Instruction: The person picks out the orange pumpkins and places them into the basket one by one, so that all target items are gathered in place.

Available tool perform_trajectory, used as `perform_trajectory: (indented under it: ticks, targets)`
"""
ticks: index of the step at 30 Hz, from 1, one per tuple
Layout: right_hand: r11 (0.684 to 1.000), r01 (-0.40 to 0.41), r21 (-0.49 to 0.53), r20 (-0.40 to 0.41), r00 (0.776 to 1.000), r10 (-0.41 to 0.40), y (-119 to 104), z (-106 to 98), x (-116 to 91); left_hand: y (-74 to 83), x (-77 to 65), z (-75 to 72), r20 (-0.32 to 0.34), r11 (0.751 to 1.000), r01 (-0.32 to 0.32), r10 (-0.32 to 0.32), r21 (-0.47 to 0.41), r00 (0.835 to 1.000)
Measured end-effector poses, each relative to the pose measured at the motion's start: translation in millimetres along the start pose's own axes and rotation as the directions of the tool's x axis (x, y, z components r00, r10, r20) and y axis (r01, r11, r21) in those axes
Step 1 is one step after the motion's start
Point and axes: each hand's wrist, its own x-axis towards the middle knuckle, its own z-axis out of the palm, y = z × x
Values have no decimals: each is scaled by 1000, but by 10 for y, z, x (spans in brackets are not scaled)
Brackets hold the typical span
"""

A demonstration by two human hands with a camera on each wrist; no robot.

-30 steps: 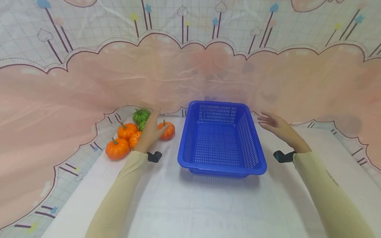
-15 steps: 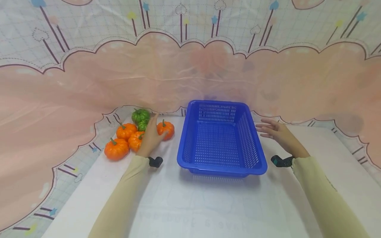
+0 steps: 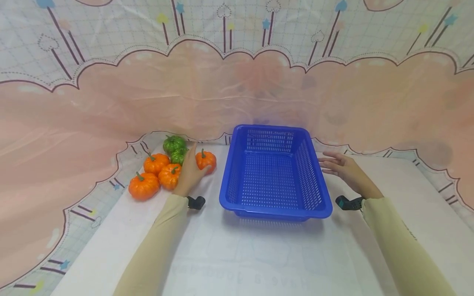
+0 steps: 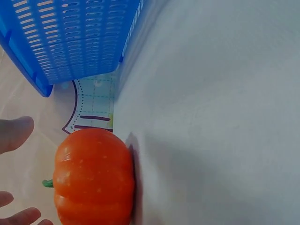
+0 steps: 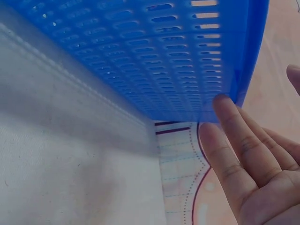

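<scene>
In the head view my left hand [image 3: 189,173] is held just left of a small orange pumpkin [image 3: 206,160], thumb apart from the fingers. The left wrist view shows that pumpkin [image 4: 93,178] with its green stem, and a gap between it and the thumb [image 4: 16,133]. My right hand [image 3: 346,170] hovers beside the right wall of a blue perforated plastic basket [image 3: 270,181], fingers extended. In the right wrist view the fingertips [image 5: 222,103] overlap the basket's rim; whether they touch it I cannot tell. Neither hand holds anything.
Left of my left hand are three more orange pumpkins, one [image 3: 144,186] nearest me, and two green ones [image 3: 174,144] behind them. A white table covering [image 3: 274,255] lies beneath everything. A patterned pink cloth [image 3: 259,98] hangs behind.
My right hand has come down and a little nearer to me beside the basket. The left hand has shifted slightly nearer to me. The pumpkins and basket stay in place.
</scene>
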Motion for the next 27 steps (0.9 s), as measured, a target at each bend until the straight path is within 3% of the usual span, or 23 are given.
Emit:
perform_trajectory:
  ticks: [13, 27]
  targets:
    - [999, -46, 0, 14, 999, 46, 39, 15, -1, -51, 29, 49, 17, 997, 77, -77, 16, 997]
    - [990, -69, -123, 64, 995, 78, 119, 46, -13, -97, 40, 88, 40, 995, 86, -88, 51, 995]
